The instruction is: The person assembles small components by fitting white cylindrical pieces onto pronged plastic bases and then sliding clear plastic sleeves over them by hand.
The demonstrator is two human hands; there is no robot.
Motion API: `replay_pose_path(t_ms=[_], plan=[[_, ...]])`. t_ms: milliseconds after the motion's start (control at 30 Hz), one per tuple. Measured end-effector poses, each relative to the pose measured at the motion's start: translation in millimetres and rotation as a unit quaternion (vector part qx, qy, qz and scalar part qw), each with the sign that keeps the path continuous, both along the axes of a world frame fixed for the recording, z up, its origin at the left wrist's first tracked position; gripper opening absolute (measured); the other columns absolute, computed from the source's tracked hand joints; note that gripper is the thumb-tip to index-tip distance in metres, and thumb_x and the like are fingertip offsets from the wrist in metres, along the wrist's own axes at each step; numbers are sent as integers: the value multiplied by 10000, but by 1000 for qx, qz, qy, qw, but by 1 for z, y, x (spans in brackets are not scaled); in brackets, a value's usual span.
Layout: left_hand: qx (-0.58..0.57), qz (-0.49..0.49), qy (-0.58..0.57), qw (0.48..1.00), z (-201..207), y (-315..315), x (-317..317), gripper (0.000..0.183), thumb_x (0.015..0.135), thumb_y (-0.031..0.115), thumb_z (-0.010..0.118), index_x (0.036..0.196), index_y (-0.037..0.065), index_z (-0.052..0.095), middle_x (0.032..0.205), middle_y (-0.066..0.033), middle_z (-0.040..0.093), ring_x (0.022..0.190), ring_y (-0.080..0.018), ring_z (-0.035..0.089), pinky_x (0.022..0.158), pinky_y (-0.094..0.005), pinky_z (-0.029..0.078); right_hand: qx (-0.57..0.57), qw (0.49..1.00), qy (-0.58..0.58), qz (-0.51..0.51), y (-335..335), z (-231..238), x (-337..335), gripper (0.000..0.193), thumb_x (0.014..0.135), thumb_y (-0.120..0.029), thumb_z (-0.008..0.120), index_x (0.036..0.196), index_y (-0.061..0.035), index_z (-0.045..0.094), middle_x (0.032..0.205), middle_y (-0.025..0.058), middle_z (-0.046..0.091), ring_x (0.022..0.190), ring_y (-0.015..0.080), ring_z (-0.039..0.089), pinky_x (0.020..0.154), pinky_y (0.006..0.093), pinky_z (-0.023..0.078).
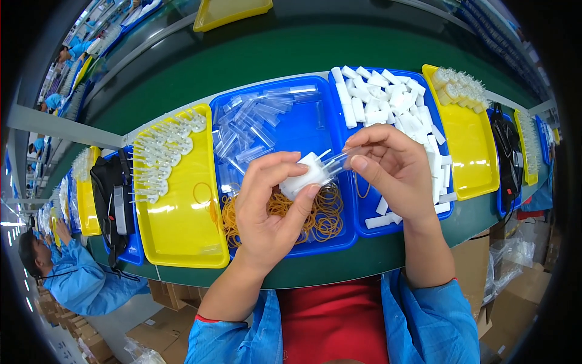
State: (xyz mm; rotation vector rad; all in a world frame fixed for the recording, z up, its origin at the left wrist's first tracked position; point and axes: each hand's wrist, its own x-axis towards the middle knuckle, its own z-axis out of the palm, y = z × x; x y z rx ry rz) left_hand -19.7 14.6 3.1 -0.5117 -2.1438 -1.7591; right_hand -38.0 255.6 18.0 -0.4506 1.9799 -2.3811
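My left hand (267, 203) is closed, with thumb and fingers round a white rounded piece (301, 179) that has thin pale prongs. My right hand (394, 173) pinches a clear plastic tube (337, 164), whose near end meets the white piece; how far one sits inside the other I cannot tell. Both hands are above a blue tray (312, 130) of loose clear tubes (245, 124) and tan rubber bands (327, 215). To its right, a second blue tray (370, 227) is heaped with short white cylinders (388, 100). One rubber band hangs near my right fingers.
A yellow tray (176, 224) at left bears rows of clear pronged pieces (160, 155); another yellow tray (476, 161) at right holds similar pieces. Black bags (109, 200) lie beyond. A green conveyor belt (291, 45) runs behind. A person in blue (85, 273) works at far left.
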Motion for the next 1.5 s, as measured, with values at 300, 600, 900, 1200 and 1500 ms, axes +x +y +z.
replay_pose_path(t_ms=[300,600,900,1200,1500], plan=[[46,-13,-30,998,1,3,1,284,963,26,868,1222,34,753,1285,-179,727,1137,-270,737,919,-353,605,-23,1000,14,6,2,-2,0,286,1031,29,790,1306,38,715,1245,125,759,1148,167,753,1007,297,624],[26,-23,-22,999,1,-2,0,253,985,19,847,1228,31,780,1299,-172,707,1132,-238,734,860,-312,609,7,999,44,-27,-4,-2,0,264,1024,34,794,1282,31,740,1224,139,771,1136,197,782,998,312,642],[52,-29,-61,996,4,-2,1,253,983,8,847,1230,34,797,1311,-152,696,1123,-217,729,850,-303,606,-6,999,33,-10,-3,-3,-1,276,1026,30,791,1298,38,743,1238,146,776,1146,198,790,996,303,642],[-7,-12,-34,999,4,-2,0,209,982,25,854,1188,47,820,1273,-143,715,1109,-231,729,870,-320,602,17,999,48,-13,-3,-5,-2,255,1024,40,785,1278,29,768,1239,139,761,1112,182,775,987,296,633],[11,-13,-63,998,2,-4,1,196,1030,53,818,1225,30,807,1286,-134,690,1092,-199,721,829,-293,593,-14,998,-53,6,-3,-5,-1,289,1035,29,784,1317,51,730,1236,131,776,1122,178,780,1002,303,634]])
